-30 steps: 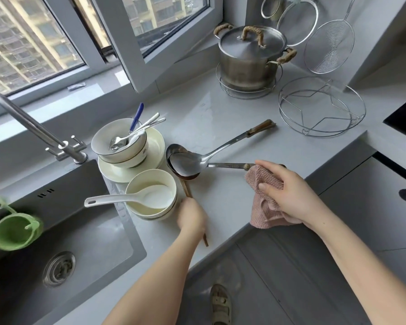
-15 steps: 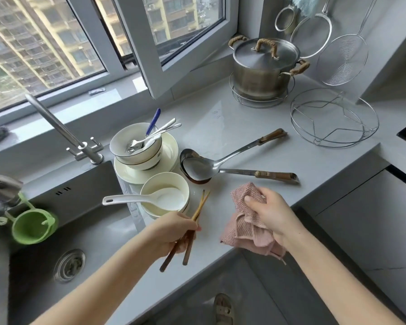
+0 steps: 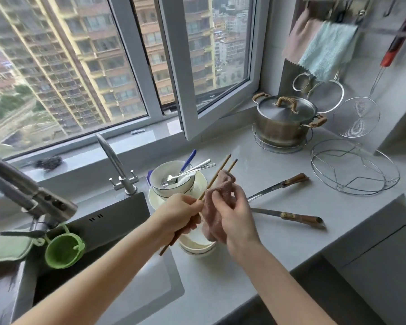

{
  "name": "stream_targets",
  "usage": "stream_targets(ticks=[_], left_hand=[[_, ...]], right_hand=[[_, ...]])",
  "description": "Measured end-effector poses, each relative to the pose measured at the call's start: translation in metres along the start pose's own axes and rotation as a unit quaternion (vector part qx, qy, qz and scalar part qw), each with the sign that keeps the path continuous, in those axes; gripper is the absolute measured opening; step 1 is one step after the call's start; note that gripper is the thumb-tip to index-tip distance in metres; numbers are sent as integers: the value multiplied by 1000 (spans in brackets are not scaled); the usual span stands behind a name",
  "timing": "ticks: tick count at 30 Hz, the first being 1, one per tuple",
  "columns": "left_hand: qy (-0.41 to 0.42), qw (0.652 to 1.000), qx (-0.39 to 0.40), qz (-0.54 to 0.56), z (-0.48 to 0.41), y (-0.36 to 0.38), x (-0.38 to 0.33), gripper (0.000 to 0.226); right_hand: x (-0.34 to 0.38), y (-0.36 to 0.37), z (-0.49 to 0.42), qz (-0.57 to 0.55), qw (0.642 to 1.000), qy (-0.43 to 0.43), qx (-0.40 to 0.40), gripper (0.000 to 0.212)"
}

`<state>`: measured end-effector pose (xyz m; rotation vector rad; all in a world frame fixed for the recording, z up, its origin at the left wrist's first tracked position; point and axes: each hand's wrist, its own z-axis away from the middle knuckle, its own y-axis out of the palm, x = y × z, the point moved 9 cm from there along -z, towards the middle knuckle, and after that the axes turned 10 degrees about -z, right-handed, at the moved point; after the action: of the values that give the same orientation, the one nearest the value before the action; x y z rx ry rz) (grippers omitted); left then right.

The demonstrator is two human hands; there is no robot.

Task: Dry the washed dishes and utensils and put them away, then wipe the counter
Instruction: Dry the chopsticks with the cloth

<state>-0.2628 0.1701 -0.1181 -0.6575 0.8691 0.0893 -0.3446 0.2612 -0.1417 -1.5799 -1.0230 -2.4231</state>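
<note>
My left hand (image 3: 177, 213) grips a pair of wooden chopsticks (image 3: 220, 170), raised above the counter with their tips pointing up and right. My right hand (image 3: 232, 213) holds a pink cloth (image 3: 220, 187) wrapped round the chopsticks' middle. Behind the hands, a white bowl (image 3: 171, 174) with spoons and a blue-handled utensil stands on a plate (image 3: 198, 184). Another white bowl (image 3: 197, 246) lies partly hidden under my hands. Two ladles with wooden handles (image 3: 295, 178) (image 3: 300, 218) lie on the grey counter (image 3: 267, 245); their scoops are hidden.
The sink (image 3: 117, 273) is at lower left, with two taps (image 3: 114, 160) and a green strainer cup (image 3: 63, 250). A lidded steel pot (image 3: 285, 120) and a wire rack (image 3: 354, 167) sit at back right. Strainers and cloths (image 3: 326, 48) hang on the wall. An open window sash (image 3: 197, 90) juts over the counter.
My left hand has lifted the chopsticks off the counter and tilted them upward. My right hand brought the pink cloth up and wrapped it round them. The camera has tilted up.
</note>
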Motion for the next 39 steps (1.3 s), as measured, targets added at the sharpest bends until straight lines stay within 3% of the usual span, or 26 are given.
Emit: stream_targets(ticks=[6,13,20,22,25,28,32,37,39], left_hand=[[42,991,-85,-96,11,-57,-1,43],[56,991,-99,-68,39,-139,15,36],[17,989,-142,-34,77,-198,91,31],[23,981,-189,42,82,-219,110,29],[32,970,-198,138,82,-229,123,26],[57,975,-180,122,80,-217,119,29],[80,978,-167,95,78,-207,123,30],[41,994,-101,31,86,-210,139,26],[41,985,-164,44,96,-244,142,32]], right_hand=[[5,73,-7,-13,995,-85,-43,31],[-8,144,-24,-112,990,-56,-67,22],[-13,151,-47,-90,984,-71,-138,27],[-19,157,-38,-59,990,-72,-107,21],[-50,197,-5,-75,996,-17,44,11],[-79,239,26,-83,985,4,151,8],[-82,259,35,-52,987,-43,149,25],[-85,268,39,15,985,-27,172,32],[-83,269,39,58,977,-4,203,32]])
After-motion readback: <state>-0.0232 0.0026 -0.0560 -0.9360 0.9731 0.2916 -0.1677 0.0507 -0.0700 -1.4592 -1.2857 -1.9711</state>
